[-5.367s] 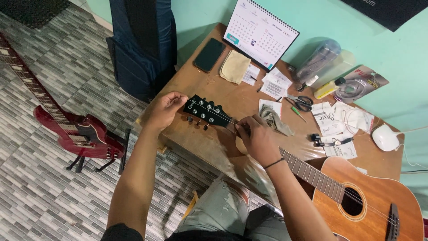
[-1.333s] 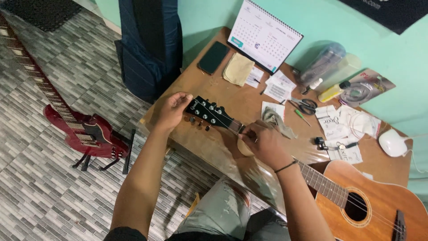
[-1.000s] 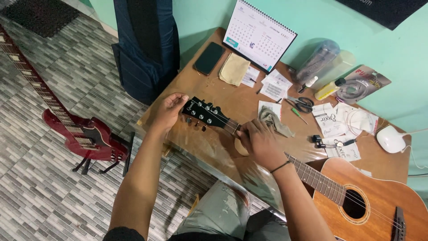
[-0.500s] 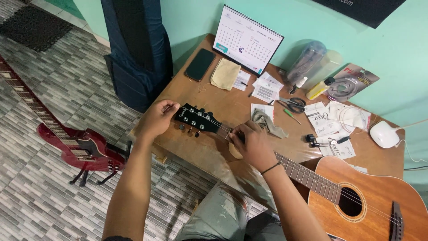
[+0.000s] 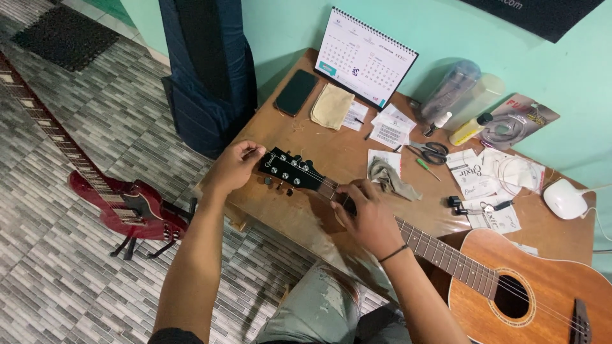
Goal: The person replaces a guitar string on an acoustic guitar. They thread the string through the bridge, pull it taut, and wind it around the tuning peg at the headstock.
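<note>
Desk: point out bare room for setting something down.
Bare wood lies between the phone, the cream cloth and the guitar headstock. The stretch from the scissors to the mouse is crowded with string packets.

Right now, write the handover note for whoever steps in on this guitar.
Left hand: fingers at the end of the black headstock, by the tuning pegs.
Right hand: over the neck just below the nut, fingertips on the strings.
Acoustic guitar: body in the lap, headstock over the wooden table.
Nearby: scissors, grey cloth, string packets.
Done or left: string state too small to tell.
</note>
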